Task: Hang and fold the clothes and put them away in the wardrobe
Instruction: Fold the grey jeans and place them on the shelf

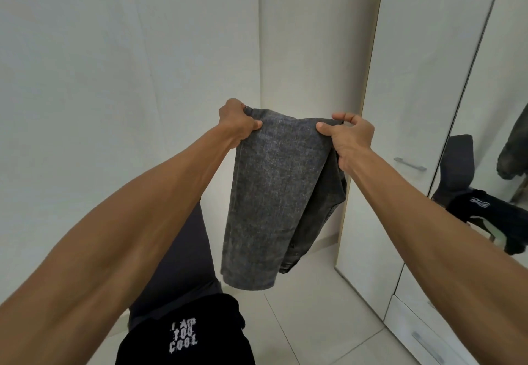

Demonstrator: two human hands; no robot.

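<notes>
The white wall [128, 79] fills the left and the middle of the view and makes a corner behind the hands. At the right stands the white wardrobe [400, 93], its doors closed. One door carries a mirror [485, 107], where dark clothes show as a reflection. The floor [314, 321] is of pale tiles and runs up to the foot of the wardrobe.

A dark grey padded surface [177, 264] comes up from the lower edge, under the left forearm. What piece of furniture it is cannot be told. At its near end lies a black cloth [200, 321] with the white printed words "I AM TOO COOL".

The grey denim garment [271, 193] hangs in the air in front of the wall corner, above the floor and to the left of the wardrobe. It touches neither of them. It is folded lengthwise, so one long panel faces the camera and a darker layer with a row of buttons shows behind its right edge.

Both arms are stretched forward. The left hand [238, 123] grasps the top left corner of the garment, fingers curled over the edge. The right hand [350, 136] pinches the top right corner between thumb and fingers.

A small metal handle [410, 163] sits on the wardrobe door, near the right wrist.
</notes>
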